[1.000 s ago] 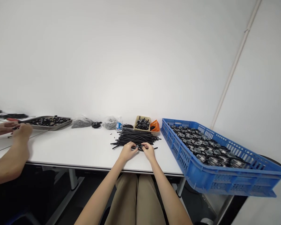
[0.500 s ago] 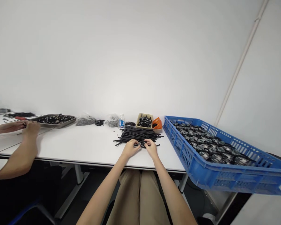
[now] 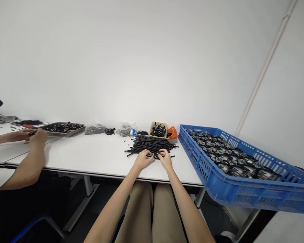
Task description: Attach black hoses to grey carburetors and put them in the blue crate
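Observation:
My left hand (image 3: 143, 159) is closed in a pinch on a small grey-and-black part (image 3: 151, 155), too small to tell its kind. Close by on the right, my right hand (image 3: 165, 159) also pinches with thumb and fingertips; what sits between them looks dark and is mostly hidden. Both hands are just above the near edge of a pile of black tubes (image 3: 152, 143) lying crosswise on the white table (image 3: 91, 155). A narrow gap separates the fingertips of the two hands.
Behind the tubes stand a yellow basket (image 3: 151, 127) of black parts, an orange basket (image 3: 174, 132) and a bottle (image 3: 133, 131). A large blue crate (image 3: 233, 189) of round parts flanks the right. At left, a co-worker's hands (image 3: 38, 137) work near a metal tray (image 3: 77, 131).
The view has swung slightly left, so things appear a little further right. My hands keep nearly the same pinching pose over the tubes, with only small finger movement.

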`<state>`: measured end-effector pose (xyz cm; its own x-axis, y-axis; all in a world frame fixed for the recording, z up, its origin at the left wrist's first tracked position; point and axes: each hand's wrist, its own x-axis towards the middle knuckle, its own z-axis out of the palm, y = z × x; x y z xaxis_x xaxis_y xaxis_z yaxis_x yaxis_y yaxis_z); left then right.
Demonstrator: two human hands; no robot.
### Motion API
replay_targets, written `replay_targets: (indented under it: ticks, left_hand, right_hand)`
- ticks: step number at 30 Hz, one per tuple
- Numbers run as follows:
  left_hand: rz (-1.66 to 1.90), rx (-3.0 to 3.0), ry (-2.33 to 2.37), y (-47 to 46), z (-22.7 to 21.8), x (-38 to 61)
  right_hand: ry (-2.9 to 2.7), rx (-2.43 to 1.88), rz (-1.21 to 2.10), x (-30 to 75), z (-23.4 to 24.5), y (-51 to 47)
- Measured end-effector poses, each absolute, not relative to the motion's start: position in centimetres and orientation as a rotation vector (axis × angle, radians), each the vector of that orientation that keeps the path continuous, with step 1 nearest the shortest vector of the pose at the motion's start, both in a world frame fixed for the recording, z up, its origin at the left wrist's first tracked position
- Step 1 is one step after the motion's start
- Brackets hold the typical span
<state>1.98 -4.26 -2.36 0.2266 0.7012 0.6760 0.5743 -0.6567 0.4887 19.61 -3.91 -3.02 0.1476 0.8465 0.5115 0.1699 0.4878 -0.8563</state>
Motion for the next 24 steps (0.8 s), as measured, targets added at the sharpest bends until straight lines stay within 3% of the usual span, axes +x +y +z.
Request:
replay_targets:
  ticks: [24]
  left_hand:
    - [1.405,2.336,1.245,-4.51,-2.27,2.05]
  right_hand:
    - [-1.382,-0.957,0.630,19.85,-3.22,-3.65]
